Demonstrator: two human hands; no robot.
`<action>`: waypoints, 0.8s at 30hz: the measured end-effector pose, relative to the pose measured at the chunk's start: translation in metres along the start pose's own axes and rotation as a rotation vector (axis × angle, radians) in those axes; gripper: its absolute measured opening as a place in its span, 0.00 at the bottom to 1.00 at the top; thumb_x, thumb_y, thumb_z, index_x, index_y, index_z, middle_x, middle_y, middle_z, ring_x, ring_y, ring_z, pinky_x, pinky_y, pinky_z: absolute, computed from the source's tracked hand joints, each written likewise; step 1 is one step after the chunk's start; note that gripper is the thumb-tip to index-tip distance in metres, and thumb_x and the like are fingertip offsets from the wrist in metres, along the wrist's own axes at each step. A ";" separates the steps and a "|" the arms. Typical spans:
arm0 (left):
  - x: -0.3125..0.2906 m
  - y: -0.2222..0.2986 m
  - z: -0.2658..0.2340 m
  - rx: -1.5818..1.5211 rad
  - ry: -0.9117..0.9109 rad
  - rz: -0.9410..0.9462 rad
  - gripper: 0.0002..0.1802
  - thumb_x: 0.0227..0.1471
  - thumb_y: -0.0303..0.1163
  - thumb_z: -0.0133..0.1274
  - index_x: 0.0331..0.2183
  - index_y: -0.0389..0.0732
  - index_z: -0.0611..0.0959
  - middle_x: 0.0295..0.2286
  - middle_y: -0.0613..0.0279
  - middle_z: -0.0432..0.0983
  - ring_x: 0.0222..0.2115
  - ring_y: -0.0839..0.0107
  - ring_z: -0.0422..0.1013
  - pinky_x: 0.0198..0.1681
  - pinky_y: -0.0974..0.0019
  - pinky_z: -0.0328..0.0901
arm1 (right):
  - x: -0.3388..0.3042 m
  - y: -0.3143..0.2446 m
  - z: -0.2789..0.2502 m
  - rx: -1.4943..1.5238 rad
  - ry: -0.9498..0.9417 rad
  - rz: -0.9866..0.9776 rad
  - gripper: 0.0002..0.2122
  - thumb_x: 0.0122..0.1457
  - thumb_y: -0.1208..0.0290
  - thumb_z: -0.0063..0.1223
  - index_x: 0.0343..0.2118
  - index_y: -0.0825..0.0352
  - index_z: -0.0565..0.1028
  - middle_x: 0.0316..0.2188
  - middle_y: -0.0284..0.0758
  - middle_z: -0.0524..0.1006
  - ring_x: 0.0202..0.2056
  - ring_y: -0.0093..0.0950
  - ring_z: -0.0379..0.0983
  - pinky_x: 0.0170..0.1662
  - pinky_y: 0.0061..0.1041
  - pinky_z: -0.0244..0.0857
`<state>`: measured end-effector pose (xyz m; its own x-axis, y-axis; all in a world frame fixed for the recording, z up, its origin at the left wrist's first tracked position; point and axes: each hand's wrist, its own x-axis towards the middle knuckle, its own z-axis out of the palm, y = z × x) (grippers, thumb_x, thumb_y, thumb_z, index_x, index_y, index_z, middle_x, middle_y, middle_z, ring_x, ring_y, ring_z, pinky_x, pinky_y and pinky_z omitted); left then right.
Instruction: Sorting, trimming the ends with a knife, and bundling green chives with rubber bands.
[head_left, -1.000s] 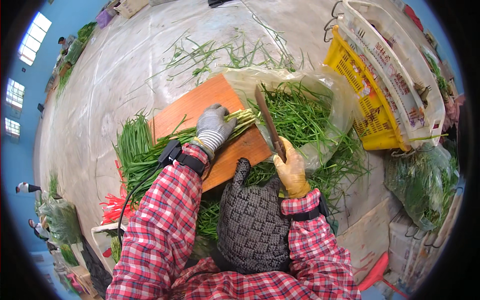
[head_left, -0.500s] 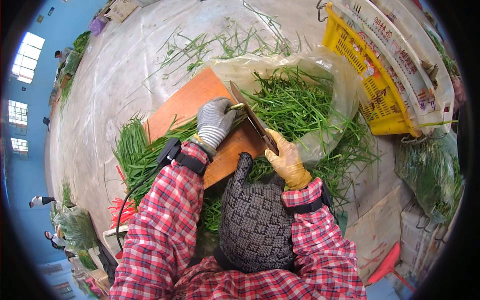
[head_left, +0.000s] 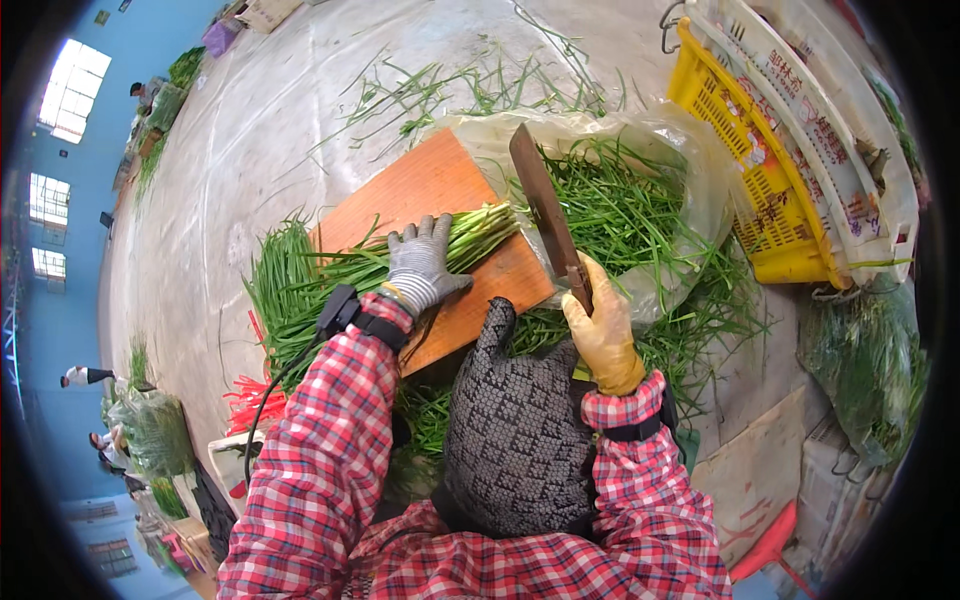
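My left hand (head_left: 424, 267), in a grey striped glove, lies with fingers spread across a bundle of long green chives (head_left: 345, 270). Their pale stalk ends (head_left: 485, 228) point right, close to the right edge of an orange-brown board (head_left: 400, 185). In a yellowish glove, my right hand (head_left: 606, 335) is closed round the handle of a broad-bladed knife (head_left: 545, 200). The blade is raised and points away from me, just right of the stalk ends and apart from them. Beyond the knife, a clear plastic bag (head_left: 700, 170) holds loose cut greens (head_left: 625, 205).
A yellow crate (head_left: 745, 150) and white crates (head_left: 800, 90) stand at the right. Below them is a bag of greens (head_left: 860, 350). Scattered stalks (head_left: 480, 85) lie on the far floor. Red ties (head_left: 255, 400) are at the left. Dark patterned cloth (head_left: 520, 440) bulges between my forearms.
My right hand and the knife have moved right, away from the stalk ends. The left hand has slid back left and its fingers have spread; more of the pale ends now show.
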<state>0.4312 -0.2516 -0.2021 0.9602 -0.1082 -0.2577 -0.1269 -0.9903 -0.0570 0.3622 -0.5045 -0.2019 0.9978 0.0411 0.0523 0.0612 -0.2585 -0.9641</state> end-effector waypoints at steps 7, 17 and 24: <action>-0.015 0.015 0.027 0.030 0.095 -0.068 0.44 0.33 0.38 0.61 0.54 0.39 0.62 0.46 0.51 0.63 0.48 0.52 0.62 0.50 0.50 0.55 | -0.029 -0.033 0.010 -0.263 -0.114 -0.125 0.27 0.51 0.76 0.54 0.56 0.64 0.61 0.37 0.52 0.74 0.37 0.49 0.73 0.38 0.39 0.68; -0.008 0.012 0.026 -0.103 0.058 -0.114 0.44 0.34 0.35 0.59 0.54 0.38 0.61 0.48 0.50 0.62 0.50 0.51 0.60 0.52 0.50 0.55 | -0.041 -0.029 0.030 -0.459 -0.142 -0.074 0.25 0.52 0.74 0.53 0.54 0.67 0.62 0.35 0.51 0.75 0.35 0.49 0.72 0.37 0.40 0.67; -0.010 0.013 0.022 -0.009 0.077 -0.105 0.39 0.35 0.35 0.59 0.52 0.39 0.64 0.46 0.49 0.62 0.49 0.52 0.61 0.46 0.48 0.59 | -0.026 -0.045 0.028 -0.599 -0.310 0.008 0.15 0.55 0.69 0.49 0.43 0.71 0.65 0.27 0.50 0.76 0.30 0.48 0.73 0.33 0.43 0.68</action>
<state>0.4141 -0.2619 -0.2216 0.9844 -0.0100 -0.1755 -0.0228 -0.9972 -0.0714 0.3323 -0.4669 -0.1669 0.9500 0.2892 -0.1180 0.1468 -0.7468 -0.6487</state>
